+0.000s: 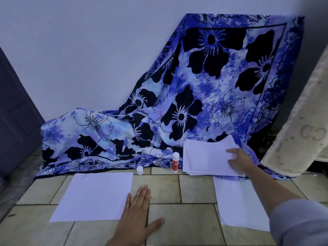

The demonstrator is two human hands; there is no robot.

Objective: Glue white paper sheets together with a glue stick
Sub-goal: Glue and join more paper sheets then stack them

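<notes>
Your left hand (136,210) lies flat on the floor (186,190), fingers straight and together, thumb out, touching the left sheet (92,196) at its right edge; press there so it can't slide. With the right sheet (236,201), that makes two single sheets. Beyond stand one cap (139,170) and one glue stick (175,162). Farthest, your right hand (237,159) rests on the one stack (204,157); I cannot tell if its fingers pinch. Lift only the top sheet.

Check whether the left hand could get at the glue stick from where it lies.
Probably yes. The left hand lies flat and empty on the tiled floor. Nothing stands between it and the upright glue stick, and the right hand is off on the paper stack.
</notes>
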